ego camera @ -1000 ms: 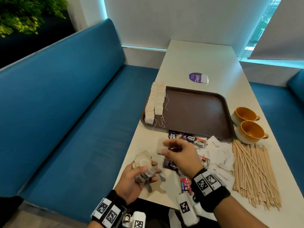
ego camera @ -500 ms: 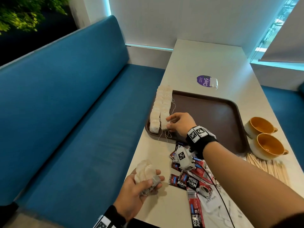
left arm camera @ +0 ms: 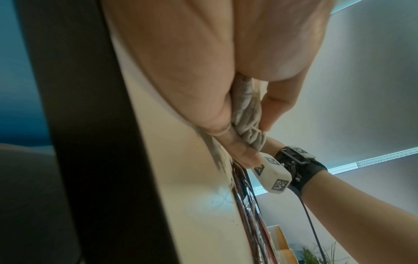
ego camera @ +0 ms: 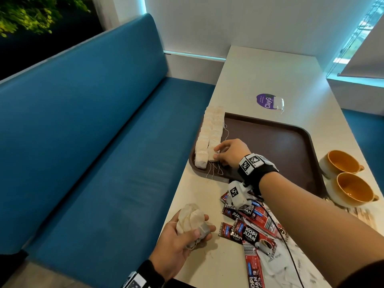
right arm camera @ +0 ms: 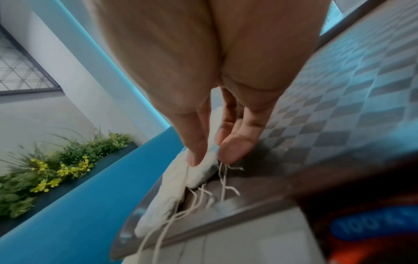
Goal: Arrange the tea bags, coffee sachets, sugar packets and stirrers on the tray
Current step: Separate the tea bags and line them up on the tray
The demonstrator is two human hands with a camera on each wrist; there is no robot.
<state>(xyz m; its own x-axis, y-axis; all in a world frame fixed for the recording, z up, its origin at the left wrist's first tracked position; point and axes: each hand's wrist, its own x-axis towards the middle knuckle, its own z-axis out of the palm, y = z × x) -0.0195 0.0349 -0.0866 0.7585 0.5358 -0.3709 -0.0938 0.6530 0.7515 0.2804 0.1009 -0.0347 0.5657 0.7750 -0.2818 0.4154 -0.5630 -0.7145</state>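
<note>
A brown tray (ego camera: 291, 146) lies on the white table. Two rows of tea bags (ego camera: 209, 132) run along its left side, strings trailing over the near rim. My right hand (ego camera: 217, 152) reaches to the near end of the inner row and pinches a tea bag (right arm camera: 199, 175) between thumb and fingers, low over the tray (right arm camera: 339, 107). My left hand (ego camera: 199, 231) rests at the table's near-left edge and grips a bunch of tea bags (ego camera: 190, 219), also seen as tea bags (left arm camera: 247, 114) in the left wrist view. Red coffee sachets (ego camera: 251, 233), white sugar packets (ego camera: 276, 265) and wooden stirrers (ego camera: 357, 215) lie near me, partly hidden by my right forearm.
Two orange cups (ego camera: 340, 163) (ego camera: 351, 189) stand right of the tray. A purple sticker (ego camera: 267, 100) with a small white packet beside it lies beyond the tray. A blue bench (ego camera: 104, 142) runs along the table's left edge.
My right hand has carried a tea bag from near my left hand forward to the tray's near-left corner and set it at the end of the inner row. The left hand stays put.
</note>
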